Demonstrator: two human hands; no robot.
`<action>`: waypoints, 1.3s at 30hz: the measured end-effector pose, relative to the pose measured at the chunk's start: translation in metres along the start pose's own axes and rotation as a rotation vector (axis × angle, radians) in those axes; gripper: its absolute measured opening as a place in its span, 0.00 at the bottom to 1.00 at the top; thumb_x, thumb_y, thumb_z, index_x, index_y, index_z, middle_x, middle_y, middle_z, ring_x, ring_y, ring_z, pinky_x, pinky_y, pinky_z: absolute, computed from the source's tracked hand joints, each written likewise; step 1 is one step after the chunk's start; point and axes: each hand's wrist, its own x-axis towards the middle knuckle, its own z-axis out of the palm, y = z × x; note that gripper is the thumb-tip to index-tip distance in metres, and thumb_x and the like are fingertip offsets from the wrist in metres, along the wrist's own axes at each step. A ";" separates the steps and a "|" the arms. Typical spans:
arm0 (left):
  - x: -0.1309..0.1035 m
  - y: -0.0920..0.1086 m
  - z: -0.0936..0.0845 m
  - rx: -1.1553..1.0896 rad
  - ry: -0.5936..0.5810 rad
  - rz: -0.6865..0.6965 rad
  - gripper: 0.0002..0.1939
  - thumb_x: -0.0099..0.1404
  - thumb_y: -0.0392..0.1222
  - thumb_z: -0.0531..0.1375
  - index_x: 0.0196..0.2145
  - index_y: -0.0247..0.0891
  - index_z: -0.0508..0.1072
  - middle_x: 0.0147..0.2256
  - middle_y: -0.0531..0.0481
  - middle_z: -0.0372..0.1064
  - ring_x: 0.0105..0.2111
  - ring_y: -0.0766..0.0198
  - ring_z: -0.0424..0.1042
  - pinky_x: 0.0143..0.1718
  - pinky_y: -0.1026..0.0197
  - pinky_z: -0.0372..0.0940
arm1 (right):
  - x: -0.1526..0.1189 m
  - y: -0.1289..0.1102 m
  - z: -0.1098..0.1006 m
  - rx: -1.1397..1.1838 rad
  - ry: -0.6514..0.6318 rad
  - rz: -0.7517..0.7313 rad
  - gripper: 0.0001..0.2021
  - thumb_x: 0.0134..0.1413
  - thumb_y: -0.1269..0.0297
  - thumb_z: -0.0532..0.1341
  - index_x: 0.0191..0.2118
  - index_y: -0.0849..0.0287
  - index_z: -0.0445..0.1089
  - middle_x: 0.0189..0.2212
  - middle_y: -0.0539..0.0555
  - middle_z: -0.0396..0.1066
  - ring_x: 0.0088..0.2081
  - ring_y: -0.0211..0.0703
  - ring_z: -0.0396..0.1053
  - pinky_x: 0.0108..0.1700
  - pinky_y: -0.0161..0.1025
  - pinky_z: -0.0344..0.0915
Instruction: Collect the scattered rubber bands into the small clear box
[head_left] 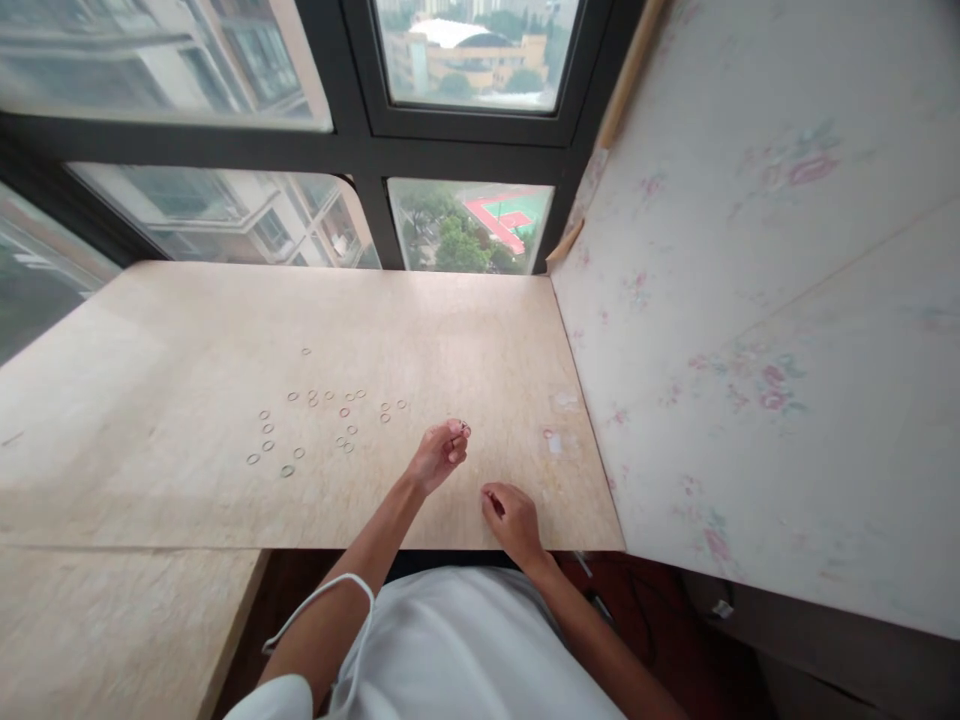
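My left hand (441, 455) is pinched on a small ring (465, 429) above the marble-patterned sill. To its right and nearer my body, my right hand (511, 517) is curled at the sill's front part, thumb and forefinger together; whatever it may hold is too small to make out. Several thin rings lie scattered left of my hands, among them a green one (287, 470), a reddish one (344, 412) and a lone one (306, 351) farther back. One pinkish ring (547, 434) lies at the right, beside a pale patch (555, 444).
The sill (450, 330) meets dark-framed windows (472, 150) at the back and a flower-papered wall (750, 330) on the right. Its front edge runs just before my body. A white cord loop (367, 590) hangs by my left forearm.
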 end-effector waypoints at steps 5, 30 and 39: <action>0.029 -0.035 0.026 0.245 -0.068 -0.054 0.10 0.50 0.40 0.65 0.23 0.33 0.67 0.23 0.53 0.67 0.14 0.79 0.53 0.15 0.70 0.43 | 0.004 0.000 -0.002 0.070 0.031 0.055 0.09 0.56 0.68 0.54 0.35 0.58 0.72 0.25 0.51 0.71 0.26 0.39 0.66 0.32 0.35 0.61; 0.075 -0.069 0.078 1.482 -0.134 0.399 0.08 0.62 0.38 0.58 0.36 0.39 0.78 0.36 0.46 0.76 0.30 0.63 0.71 0.39 0.59 0.64 | 0.006 0.006 -0.004 0.285 0.096 0.222 0.10 0.57 0.63 0.53 0.30 0.58 0.68 0.18 0.47 0.63 0.21 0.38 0.62 0.25 0.33 0.58; 0.030 -0.036 0.002 1.340 0.083 0.435 0.06 0.61 0.37 0.58 0.33 0.39 0.76 0.35 0.48 0.74 0.22 0.68 0.66 0.32 0.62 0.61 | 0.003 0.008 -0.002 0.262 0.063 0.178 0.10 0.57 0.64 0.54 0.36 0.58 0.72 0.27 0.52 0.73 0.27 0.40 0.69 0.32 0.35 0.65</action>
